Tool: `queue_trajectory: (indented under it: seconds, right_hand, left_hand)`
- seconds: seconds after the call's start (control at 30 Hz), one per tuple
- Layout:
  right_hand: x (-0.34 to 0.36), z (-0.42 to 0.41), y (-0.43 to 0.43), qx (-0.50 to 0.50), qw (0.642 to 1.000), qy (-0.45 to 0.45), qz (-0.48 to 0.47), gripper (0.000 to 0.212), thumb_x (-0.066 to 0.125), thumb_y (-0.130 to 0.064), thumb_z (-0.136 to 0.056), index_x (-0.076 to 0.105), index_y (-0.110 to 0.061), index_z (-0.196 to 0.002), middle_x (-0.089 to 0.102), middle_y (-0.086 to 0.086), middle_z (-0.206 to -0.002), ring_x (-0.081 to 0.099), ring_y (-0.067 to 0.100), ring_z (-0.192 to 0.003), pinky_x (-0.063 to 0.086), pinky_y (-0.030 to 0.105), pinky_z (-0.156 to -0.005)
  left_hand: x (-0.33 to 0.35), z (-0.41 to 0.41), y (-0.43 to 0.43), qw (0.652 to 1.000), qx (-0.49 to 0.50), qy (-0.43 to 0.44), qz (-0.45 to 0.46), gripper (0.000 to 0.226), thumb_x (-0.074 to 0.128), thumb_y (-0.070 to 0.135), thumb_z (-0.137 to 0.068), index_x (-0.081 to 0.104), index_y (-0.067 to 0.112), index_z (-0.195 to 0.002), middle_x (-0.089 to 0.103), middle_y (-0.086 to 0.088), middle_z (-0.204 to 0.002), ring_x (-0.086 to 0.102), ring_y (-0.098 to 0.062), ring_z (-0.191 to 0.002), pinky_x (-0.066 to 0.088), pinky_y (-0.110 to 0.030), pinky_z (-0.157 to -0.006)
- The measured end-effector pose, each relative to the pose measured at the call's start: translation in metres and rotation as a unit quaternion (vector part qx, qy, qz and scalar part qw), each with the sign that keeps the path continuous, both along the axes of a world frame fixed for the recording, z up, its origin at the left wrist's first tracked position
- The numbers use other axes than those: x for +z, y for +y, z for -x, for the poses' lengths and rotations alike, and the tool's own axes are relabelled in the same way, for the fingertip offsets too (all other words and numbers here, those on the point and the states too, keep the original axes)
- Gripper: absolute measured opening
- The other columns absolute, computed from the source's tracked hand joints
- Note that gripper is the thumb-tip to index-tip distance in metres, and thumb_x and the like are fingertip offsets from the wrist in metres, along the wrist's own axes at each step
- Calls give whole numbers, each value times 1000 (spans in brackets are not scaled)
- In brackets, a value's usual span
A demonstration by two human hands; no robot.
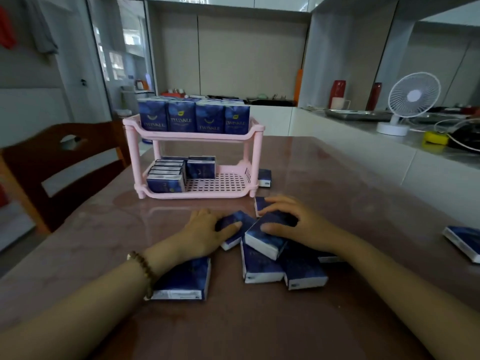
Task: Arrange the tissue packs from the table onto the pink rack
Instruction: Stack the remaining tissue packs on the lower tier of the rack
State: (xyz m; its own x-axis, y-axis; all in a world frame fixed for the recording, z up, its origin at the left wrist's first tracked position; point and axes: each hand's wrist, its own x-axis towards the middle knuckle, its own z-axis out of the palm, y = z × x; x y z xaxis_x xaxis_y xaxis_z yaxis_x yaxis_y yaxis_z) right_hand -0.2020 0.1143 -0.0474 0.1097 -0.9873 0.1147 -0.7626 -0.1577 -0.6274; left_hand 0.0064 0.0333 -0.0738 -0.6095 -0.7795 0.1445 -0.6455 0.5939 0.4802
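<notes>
Rack (193, 136) top tier full, lower tier part filled; my left hand (205, 229) and right hand (293, 219) each grip a pack (265, 242), with loose packs (262, 266) remaining on the bench (259, 328).

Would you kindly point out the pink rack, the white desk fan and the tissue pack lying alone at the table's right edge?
pink rack (193, 136): head view, front rim of its upper shelf.
white desk fan (414, 96): head view, centre of its grille.
lone tissue pack (465, 239): head view, its blue top face.
</notes>
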Motion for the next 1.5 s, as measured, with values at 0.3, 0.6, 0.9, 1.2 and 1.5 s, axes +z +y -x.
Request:
queue_trajectory:
  seconds: [0.3, 0.6, 0.9, 1.2, 1.5]
  right_hand:
    - [8, 0, 14, 30, 995, -95, -14, 31, 71, -39, -68, 60, -33, -96, 63, -19, -95, 59, -15, -81, 42, 1, -65]
    - [10, -19, -2, -11, 948, -300, 102, 27, 65, -19, -82, 55, -26, -106, 67, -5, -104, 67, 8, -89, 56, 19, -66]
    - [22, -39, -32, 62, 967, -228, 97, 32, 63, -24, -86, 53, -33, -114, 57, -4, -122, 62, 4, -101, 56, 27, -82]
    - [26, -61, -84, 69, 972, -199, 105, 56, 65, -23, -83, 43, -29, -135, 54, -14, -122, 66, 10, -90, 56, 23, -78]
    - [8, -67, -129, 70, 970, -227, 51, 36, 65, -15, -83, 48, -21, -114, 57, -9, -114, 61, 3, -99, 55, 19, -80]
  left_hand:
    - [4, -6, 14, 978, -51, 174, -100, 19, 62, 21, -88, 60, 5, -98, 68, -7, -88, 61, -4, -75, 48, -19, -70]
    - [29, -7, 28, 935, -18, 316, -161, 32, 35, 32, -99, 57, 9, -97, 60, -2, -74, 60, 0, -55, 47, -13, -44]
    - [53, -44, 1, 952, -60, 256, -154, 51, 66, 40, -71, 51, 19, -115, 68, -3, -110, 68, -20, -95, 57, -42, -82]
    - [69, -74, -50, 955, -84, 264, -102, 49, 62, 25, -79, 45, 10, -122, 56, 1, -122, 63, -13, -108, 56, -33, -86]
    - [36, -67, -85, 973, -11, 203, 106, 43, 42, 33, -97, 39, 20, -138, 49, 1, -137, 45, -10, -126, 40, -30, -105]
